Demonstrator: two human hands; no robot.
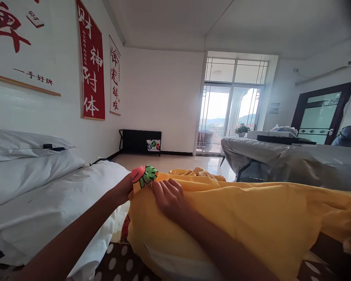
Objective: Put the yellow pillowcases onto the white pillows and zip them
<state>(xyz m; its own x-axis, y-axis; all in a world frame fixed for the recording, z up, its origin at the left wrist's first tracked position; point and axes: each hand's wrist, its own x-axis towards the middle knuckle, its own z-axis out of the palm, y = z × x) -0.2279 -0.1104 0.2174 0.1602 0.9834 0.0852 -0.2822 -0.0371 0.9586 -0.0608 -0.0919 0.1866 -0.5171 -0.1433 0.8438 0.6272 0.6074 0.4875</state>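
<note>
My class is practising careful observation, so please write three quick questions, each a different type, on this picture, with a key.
1. Fill in: The left hand holds a printed edge coloured pink and ____, while the right hand is on yellow cloth.
2. True or false: In the picture, the white fabric pile lies left of the yellow cloth.
3. What hangs between the two white scrolls?
A) a clock
B) a red scroll
C) a mirror

Key: 1. green; 2. true; 3. B
</note>
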